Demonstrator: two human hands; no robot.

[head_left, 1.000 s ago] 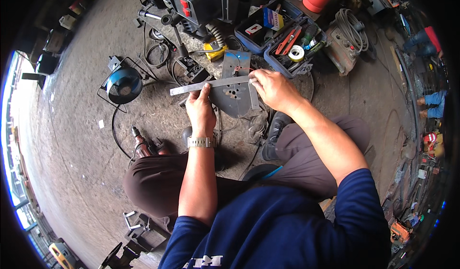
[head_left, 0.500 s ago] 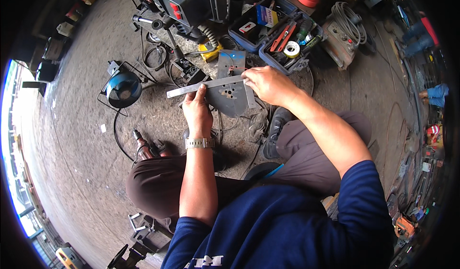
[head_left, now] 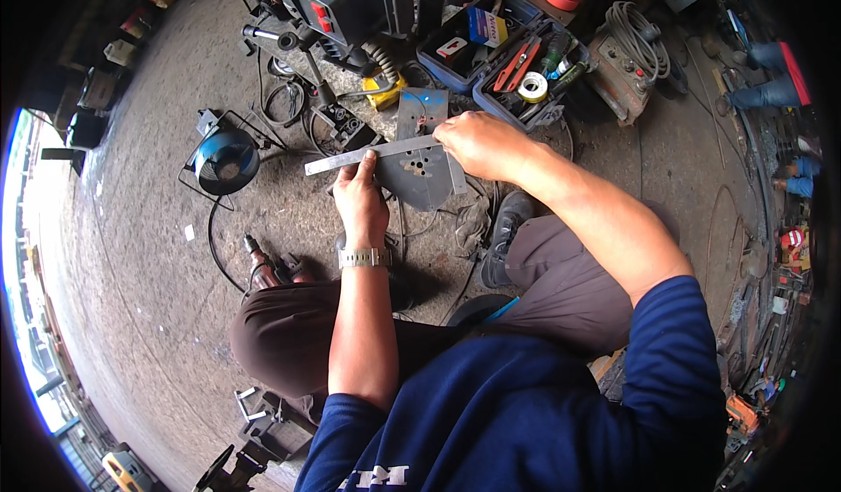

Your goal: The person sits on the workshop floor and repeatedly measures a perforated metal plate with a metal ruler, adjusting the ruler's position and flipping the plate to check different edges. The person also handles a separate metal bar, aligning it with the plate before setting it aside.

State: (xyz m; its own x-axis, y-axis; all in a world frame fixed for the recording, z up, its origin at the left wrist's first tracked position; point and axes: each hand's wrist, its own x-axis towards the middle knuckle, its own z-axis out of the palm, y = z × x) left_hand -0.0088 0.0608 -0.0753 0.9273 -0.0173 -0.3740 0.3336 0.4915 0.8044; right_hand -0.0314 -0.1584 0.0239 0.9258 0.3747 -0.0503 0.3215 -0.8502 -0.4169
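Observation:
A grey metal square (head_left: 326, 164), L-shaped, lies across a dark flat metal plate (head_left: 419, 192) with a rounded near end and several holes. The square's short leg hangs down along the plate's right side. My left hand (head_left: 361, 207) is closed on the square's long leg, its thumb on top and the other fingers largely hidden beneath. My right hand (head_left: 482, 146) is closed in a pinch at the square's upper edge, close to its corner. Whatever lies between those fingertips is hidden. Beyond the square, the plate's narrower far part carries blue marking.
An open blue toolbox (head_left: 455, 67) with a tape roll (head_left: 532, 87) stands beyond my right hand. Further left is a dark machine (head_left: 350, 10) with red switches. A blue round fan-like device (head_left: 226, 161) and a drill (head_left: 263, 264) sit on the floor at left. Cables run between them.
My right hand has shifted slightly left along the square's upper edge, and its forearm has followed. The left hand and the square stay nearly still. At the far right, a person's legs have moved.

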